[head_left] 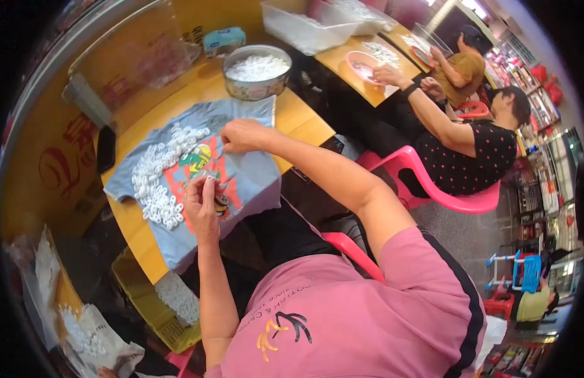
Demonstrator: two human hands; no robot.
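Observation:
A light blue T-shirt with an orange and green print lies spread over the wooden table in front of me and hangs over its near edge. On its left part is a curved heap of small white oval pieces with holes. My left hand is above the shirt's print, thumb and fingertips pinched together; what they hold is too small to name. Farther right, my right hand is closed over the shirt with its fingers curled down, and whatever is in it is hidden.
A round tin full of white pieces stands at the table's back, beside a tissue pack. A dark phone lies at the left edge. Below is a yellow crate. At right, a person works on a pink chair.

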